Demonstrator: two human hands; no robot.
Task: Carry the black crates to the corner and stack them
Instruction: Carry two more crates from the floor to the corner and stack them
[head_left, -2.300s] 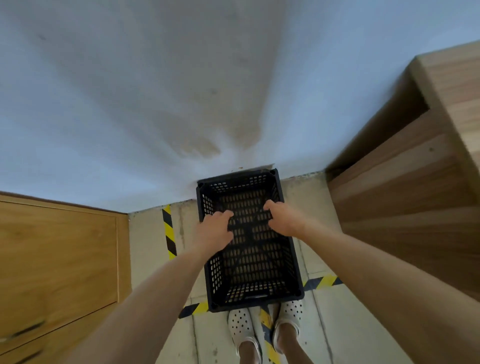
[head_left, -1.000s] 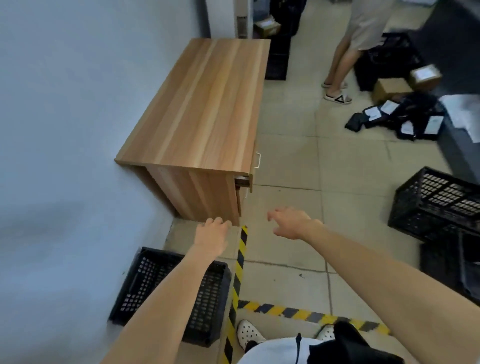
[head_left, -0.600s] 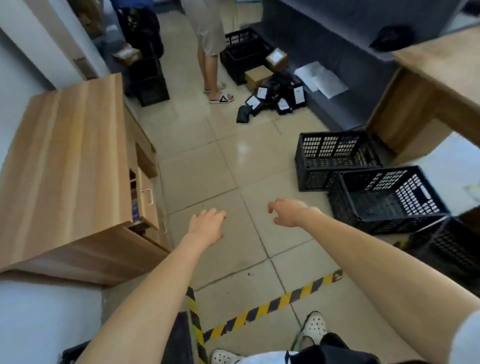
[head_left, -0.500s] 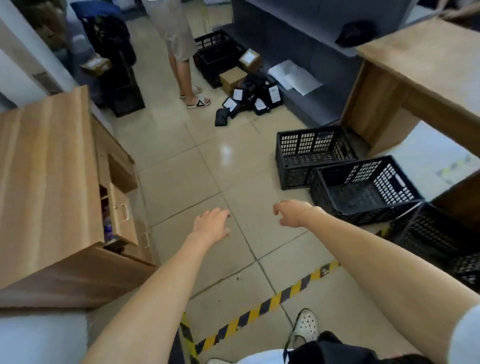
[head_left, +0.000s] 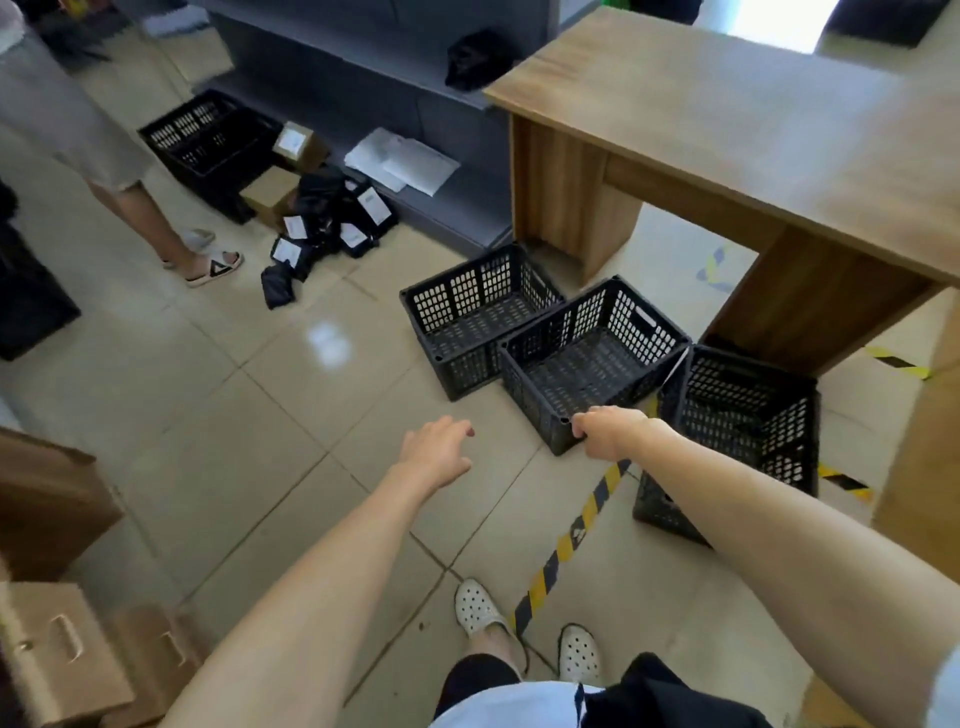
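Both my arms reach out over the tiled floor (head_left: 249, 415). My left hand (head_left: 435, 451) hangs in the air, fingers relaxed and holding nothing. My right hand (head_left: 608, 430) is at the near corner of the middle black crate (head_left: 592, 364), fingers curled; I cannot tell whether they grip its rim. This crate sits between the far crate (head_left: 475, 317) and the taller crate stack (head_left: 737, 431), beside the wooden desk (head_left: 727, 135).

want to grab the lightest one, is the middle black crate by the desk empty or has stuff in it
Empty. The middle crate stands upright and its perforated floor shows bare from wall to wall. The right hand is at its near corner.
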